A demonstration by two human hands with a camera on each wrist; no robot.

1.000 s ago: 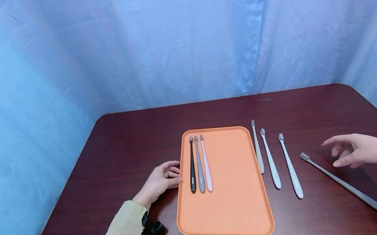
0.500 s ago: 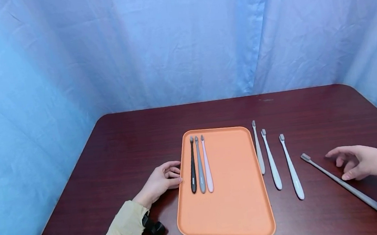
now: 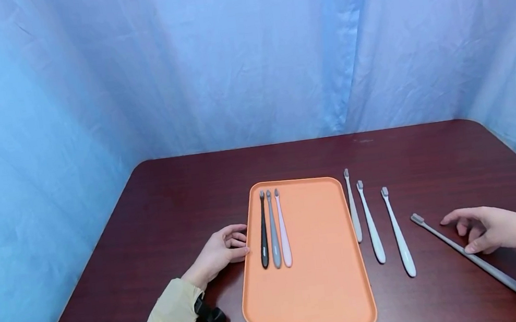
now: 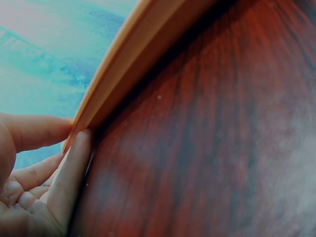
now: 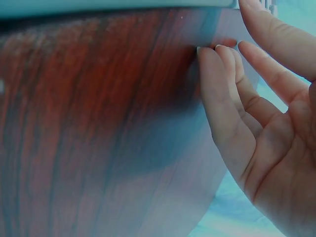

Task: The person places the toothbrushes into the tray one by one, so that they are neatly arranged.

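Note:
An orange tray (image 3: 320, 285) lies mid-table with a black toothbrush (image 3: 263, 234), a grey toothbrush (image 3: 273, 233) and a pink toothbrush (image 3: 283, 232) side by side at its left. My left hand (image 3: 240, 242) rests on the table, its loosely curled fingers touching the tray's left rim (image 4: 143, 49). To the right of the tray a long grey toothbrush (image 3: 491, 268) lies slanted on the table. Over its handle is my right hand (image 3: 466, 232), fingers spread and straight (image 5: 222, 89), thumb tip at the handle. It grips nothing.
Three pale toothbrushes (image 3: 372, 225) lie in a row on the dark wooden table (image 3: 172, 201) between the tray and the long grey one. Blue cloth (image 3: 228, 59) hangs behind and at both sides. The table's right edge is close to my right hand.
My right hand has dropped and drawn in to the long grey toothbrush, its thumb now at the handle. Left hand, tray and other brushes have stayed put.

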